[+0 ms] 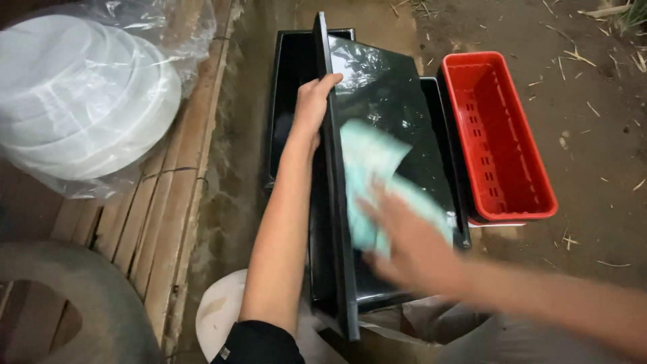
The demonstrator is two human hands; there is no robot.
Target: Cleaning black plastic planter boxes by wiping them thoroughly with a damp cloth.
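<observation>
My left hand [313, 101] has its fingers curled over the top edge of the black tray [387, 108], holding it tilted on its side, while my right hand [411, 246], blurred, presses a pale green cloth [371, 162] flat against the tray's glossy face, fingers spread. I judge the wiping midway: the face near 12 o'clock shines, the lower part is hidden. A red tray [502, 138] sits at 3 o'clock, untouched.

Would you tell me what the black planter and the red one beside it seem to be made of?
Black planter: likely glossy moulded plastic, since its wall mirrors the light. Red planter: probably matte plastic, with moulded slots in its base and a rolled rim.
</observation>
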